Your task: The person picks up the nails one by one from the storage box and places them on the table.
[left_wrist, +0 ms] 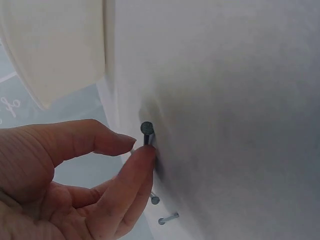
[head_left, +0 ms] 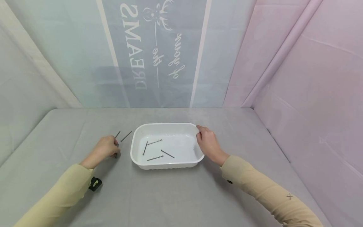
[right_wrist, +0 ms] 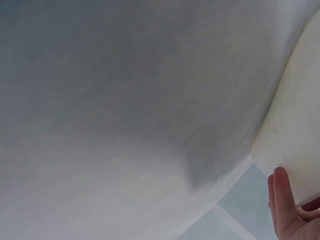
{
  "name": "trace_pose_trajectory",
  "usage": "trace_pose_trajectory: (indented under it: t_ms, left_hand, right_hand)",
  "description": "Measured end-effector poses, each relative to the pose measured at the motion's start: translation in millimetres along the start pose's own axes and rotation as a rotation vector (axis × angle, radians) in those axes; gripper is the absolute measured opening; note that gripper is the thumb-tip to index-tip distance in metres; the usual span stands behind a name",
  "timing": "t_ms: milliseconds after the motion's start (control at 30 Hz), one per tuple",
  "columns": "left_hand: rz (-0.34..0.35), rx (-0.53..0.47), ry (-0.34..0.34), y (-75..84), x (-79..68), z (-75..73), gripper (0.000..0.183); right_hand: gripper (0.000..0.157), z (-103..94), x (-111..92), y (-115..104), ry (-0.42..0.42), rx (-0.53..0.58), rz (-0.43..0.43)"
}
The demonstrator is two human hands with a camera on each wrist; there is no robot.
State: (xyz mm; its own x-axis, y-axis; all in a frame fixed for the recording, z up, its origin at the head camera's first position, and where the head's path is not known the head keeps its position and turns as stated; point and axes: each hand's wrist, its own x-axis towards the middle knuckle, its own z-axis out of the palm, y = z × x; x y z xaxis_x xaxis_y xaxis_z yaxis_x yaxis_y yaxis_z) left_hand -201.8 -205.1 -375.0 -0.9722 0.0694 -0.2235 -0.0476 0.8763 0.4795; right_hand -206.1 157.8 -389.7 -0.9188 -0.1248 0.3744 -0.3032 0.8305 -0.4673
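At the left of the head view my left hand (head_left: 108, 147) is bent down over a nail (left_wrist: 147, 129). In the left wrist view its thumb and fingertips close in around the shank, with the round head sticking out and part of the shank hidden behind a finger. Two more nails, one of them this slanted nail (head_left: 126, 136), lie just beyond that hand. My right hand (head_left: 209, 143) holds the right end of a white rectangular dish (head_left: 167, 165), fingers at its rim. Inside the dish lie several nails, including this one (head_left: 155, 158) near the front.
A grey cloth covers the table (head_left: 170, 198). Fabric walls surround it, the back panel (head_left: 158, 56) printed with lettering and the right one (head_left: 317, 88) pinkish. Next to the left cuff, a small black object (head_left: 95, 183) shows.
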Motion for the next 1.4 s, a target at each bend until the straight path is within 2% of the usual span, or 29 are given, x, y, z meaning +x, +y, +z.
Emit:
trace_pose_trajectory:
  t_ms: [167,300,433,633,733,933,1167,1400]
  left_hand:
    - [0.016,-0.002,-0.005,1.2,-3.3,-2.9,0.023]
    - [0.060,0.027,0.025,4.4,-4.4,-3.3,0.024]
    - [0.137,0.018,0.104,12.5,-5.2,-0.5,0.027]
    - [0.247,-0.051,0.274,24.4,-8.3,8.1,0.032]
    - [0.291,-0.081,0.317,28.8,-9.5,13.8,0.037]
    - [0.303,-0.123,0.300,39.8,-10.6,26.6,0.046]
    - [0.295,-0.133,0.289,50.2,-9.2,39.1,0.047]
    - [0.323,-0.127,0.285,53.4,-6.0,42.9,0.046]
  right_hand:
    - [0.034,1.6,0,-1,-0.014,-0.007,-0.009]
    - [0.034,2.5,0,-2,-0.018,0.000,-0.009]
    - [0.034,1.9,0,-3,-0.002,0.007,-0.013]
    - [0.033,1.7,1,-2,0.002,0.001,-0.019]
    - [0.033,1.8,1,-3,-0.015,-0.009,-0.018]
    - [0.033,1.6,2,-2,-0.030,-0.021,-0.008]
    - [0.033,-0.2,3,-1,-0.037,-0.031,-0.011]
    - [0.032,-7.3,8,-3,-0.110,-0.035,-0.002]
